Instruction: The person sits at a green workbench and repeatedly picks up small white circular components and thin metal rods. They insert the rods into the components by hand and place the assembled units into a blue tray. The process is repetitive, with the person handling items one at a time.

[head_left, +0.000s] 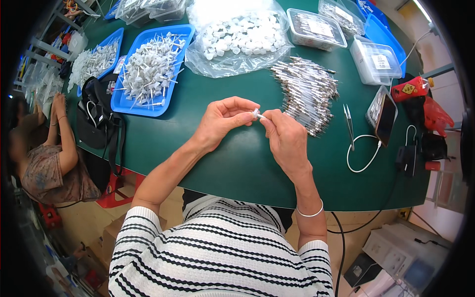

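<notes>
We work at a dark green table [237, 163]; on it lie blue plastic trays [129, 101] of white parts, a clear bag [237, 59] of white caps, a heap of thin metal pins [308, 91], clear lidded boxes [376, 62], steel tweezers [349, 123], and a black bag [96, 119].

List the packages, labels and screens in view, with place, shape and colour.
Plastic bag: top centre, clear, full of white caps.
Lidded boxes: top right, clear, rectangular, white labels.
Phone: right, dark screen, white cable.
Red pack: far right, yellow diamond label.
</notes>
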{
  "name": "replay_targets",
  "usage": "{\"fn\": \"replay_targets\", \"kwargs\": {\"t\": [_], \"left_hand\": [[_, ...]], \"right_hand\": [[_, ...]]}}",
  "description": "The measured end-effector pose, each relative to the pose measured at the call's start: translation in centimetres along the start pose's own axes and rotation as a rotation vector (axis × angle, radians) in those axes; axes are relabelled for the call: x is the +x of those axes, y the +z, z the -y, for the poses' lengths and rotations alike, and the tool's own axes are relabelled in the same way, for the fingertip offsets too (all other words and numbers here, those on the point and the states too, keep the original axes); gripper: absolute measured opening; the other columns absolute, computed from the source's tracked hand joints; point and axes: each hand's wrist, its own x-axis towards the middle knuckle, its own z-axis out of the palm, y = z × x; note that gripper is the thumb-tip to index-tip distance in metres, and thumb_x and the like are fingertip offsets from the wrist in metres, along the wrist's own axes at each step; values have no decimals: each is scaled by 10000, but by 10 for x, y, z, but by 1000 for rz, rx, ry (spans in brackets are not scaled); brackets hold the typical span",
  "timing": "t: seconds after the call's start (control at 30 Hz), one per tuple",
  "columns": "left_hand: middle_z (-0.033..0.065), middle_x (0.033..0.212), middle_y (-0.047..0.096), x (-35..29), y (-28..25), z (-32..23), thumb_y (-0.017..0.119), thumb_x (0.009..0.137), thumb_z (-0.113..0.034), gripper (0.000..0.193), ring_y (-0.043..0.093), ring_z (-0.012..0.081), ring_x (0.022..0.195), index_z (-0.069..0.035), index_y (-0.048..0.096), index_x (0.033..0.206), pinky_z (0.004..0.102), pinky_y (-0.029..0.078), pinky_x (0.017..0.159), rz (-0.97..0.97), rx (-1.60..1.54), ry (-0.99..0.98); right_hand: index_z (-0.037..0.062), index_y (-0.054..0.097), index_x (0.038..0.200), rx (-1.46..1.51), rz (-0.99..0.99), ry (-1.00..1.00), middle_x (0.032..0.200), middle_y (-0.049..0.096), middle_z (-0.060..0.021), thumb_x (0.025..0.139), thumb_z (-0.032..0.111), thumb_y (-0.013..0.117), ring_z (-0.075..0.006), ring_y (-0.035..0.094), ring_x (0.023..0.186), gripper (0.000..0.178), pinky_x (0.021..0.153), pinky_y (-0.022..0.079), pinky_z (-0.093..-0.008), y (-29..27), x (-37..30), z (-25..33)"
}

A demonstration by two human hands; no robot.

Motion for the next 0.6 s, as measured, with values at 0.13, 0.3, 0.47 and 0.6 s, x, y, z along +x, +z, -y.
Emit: {"fn": "replay_targets", "kwargs": {"t": [0.13,0.3,0.47,0.6], "left_hand": [[66,972,665,-1,1,-1,652,867,-44,197,615,104,873,4,638,1057,243,502,797,-6,16,24],[66,987,655,-3,3,-1,659,864,-48,197,618,101,906,3,623,1051,248,503,837,-1,5,59],[67,1013,642,-6,6,1,655,861,-27,196,619,101,931,3,608,1049,234,504,853,-2,3,77],[68,1026,635,-6,5,0,645,862,-11,191,614,94,931,4,605,1048,224,504,845,2,-3,114]], "right_hand": [[41,583,833,241,65,176,564,535,-74,909,155,600,-198,538,482,138,471,407,-329,-2,0,4],[33,577,834,386,115,278,534,526,-55,927,164,580,-161,529,457,160,464,398,-297,-5,1,6],[36,582,829,171,-8,113,577,533,-55,912,141,596,-162,538,489,135,466,396,-307,6,-2,1],[32,587,840,214,-25,73,596,532,-56,904,113,601,-154,526,498,104,467,393,-299,8,-2,0]]}}
